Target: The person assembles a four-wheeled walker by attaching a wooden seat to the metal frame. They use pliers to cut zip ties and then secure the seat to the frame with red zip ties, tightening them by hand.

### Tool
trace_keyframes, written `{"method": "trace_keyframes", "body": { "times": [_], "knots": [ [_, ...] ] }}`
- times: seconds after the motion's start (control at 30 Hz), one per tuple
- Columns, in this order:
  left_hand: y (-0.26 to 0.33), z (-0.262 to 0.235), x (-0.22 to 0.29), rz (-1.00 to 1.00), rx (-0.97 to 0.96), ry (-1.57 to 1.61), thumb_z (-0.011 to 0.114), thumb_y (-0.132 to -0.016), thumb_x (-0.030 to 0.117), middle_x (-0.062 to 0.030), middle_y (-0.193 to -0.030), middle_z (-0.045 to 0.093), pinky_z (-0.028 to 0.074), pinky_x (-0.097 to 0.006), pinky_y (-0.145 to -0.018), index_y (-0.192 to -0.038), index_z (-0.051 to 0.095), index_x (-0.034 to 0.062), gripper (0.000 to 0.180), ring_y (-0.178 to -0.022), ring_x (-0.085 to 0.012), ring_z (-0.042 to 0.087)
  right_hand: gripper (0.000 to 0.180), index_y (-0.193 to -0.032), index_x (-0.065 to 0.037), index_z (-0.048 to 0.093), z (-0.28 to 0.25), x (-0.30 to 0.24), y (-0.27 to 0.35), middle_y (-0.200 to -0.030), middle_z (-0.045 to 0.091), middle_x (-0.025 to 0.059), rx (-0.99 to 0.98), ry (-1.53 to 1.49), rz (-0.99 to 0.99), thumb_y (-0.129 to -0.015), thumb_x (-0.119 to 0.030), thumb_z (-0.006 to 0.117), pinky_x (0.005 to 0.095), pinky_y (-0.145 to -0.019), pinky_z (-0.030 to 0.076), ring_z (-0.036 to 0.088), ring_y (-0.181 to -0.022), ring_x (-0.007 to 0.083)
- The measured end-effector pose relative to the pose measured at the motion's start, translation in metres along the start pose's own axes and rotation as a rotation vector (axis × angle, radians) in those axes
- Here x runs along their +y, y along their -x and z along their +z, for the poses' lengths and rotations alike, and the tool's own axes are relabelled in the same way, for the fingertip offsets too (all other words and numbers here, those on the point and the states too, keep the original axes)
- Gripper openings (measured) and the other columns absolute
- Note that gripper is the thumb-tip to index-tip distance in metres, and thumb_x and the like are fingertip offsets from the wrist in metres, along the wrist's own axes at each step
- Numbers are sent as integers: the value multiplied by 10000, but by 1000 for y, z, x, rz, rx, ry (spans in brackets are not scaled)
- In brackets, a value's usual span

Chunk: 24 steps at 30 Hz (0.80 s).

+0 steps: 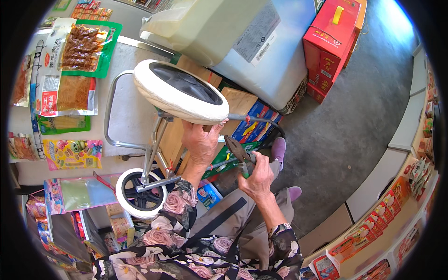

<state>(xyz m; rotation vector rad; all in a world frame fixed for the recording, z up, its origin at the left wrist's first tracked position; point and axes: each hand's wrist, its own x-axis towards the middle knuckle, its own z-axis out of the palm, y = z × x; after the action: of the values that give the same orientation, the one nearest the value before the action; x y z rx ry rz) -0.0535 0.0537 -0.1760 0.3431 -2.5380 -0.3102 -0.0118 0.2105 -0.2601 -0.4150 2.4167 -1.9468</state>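
My left hand [201, 143] grips the near edge of a large white-rimmed wheel [151, 86] from below; some of its fingers are hidden by the wheel. The wheel is tilted and sits on a metal tube frame [154, 158], which looks like part of a small cart. A smaller white wheel [122, 198] with black spokes is on the frame nearer to me. In my right hand [259, 177] is a pair of pliers [237, 148] with a green grip, its worn jaws pointing up-left toward the big wheel. The jaws look apart from the wheel.
Snack packets [79, 93] hang at the left, with shelves of goods [74, 233] below. A big plastic jug [196, 37], a pale blue container [280, 60] and a red carton [326, 46] stand ahead. More shelves [373, 205] curve along the right beside the grey floor [345, 135].
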Motion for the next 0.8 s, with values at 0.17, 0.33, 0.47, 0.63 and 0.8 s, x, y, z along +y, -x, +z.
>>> {"method": "trace_keyframes", "body": {
  "times": [0.17, 0.33, 0.47, 0.63, 0.8],
  "knots": [
    [4, 7, -19, -98, -50, 217, 794, -663, 155, -126, -1003, 575, 505, -349, -706, -970, 656, 65, 349, -876, -278, 603, 614, -1106, 34, 483, 9, 2, -14, -858, 526, 173, 7, 9, -8, -537, -71, 689, 381, -659, 476, 553, -760, 327],
    [4, 6, -18, -39, -38, 95, 731, -747, 42, -60, -754, 676, 498, -261, -631, -868, 679, -16, 144, -681, -123, 610, 608, -1116, 21, 484, 14, -2, -17, -859, 530, 166, 1, -28, 30, -552, -72, 690, 378, -640, 476, 553, -750, 319],
    [3, 3, -15, 4, -44, 57, 757, -667, 72, -125, -952, 618, 499, -322, -724, -930, 671, 43, 279, -858, -252, 603, 617, -1147, 1, 469, 14, -5, -19, -867, 517, 146, 14, -36, -9, -558, -23, 652, 354, -610, 481, 560, -712, 283],
    [4, 1, -13, 27, -53, 49, 754, -640, 79, -150, -1019, 608, 502, -349, -768, -943, 669, 64, 315, -943, -313, 594, 618, -1142, 11, 471, 11, -9, -19, -844, 516, 150, -49, -29, 49, -555, -48, 656, 365, -612, 476, 553, -718, 301],
    [0, 2, -13, 97, -14, -17, 762, -703, 129, -44, -820, 671, 472, -337, -699, -856, 703, 90, 169, -753, -220, 618, 629, -1151, 6, 469, 9, -16, -18, -830, 512, 144, -90, -69, 102, -555, -57, 661, 375, -611, 477, 553, -703, 296]
  ]
}}
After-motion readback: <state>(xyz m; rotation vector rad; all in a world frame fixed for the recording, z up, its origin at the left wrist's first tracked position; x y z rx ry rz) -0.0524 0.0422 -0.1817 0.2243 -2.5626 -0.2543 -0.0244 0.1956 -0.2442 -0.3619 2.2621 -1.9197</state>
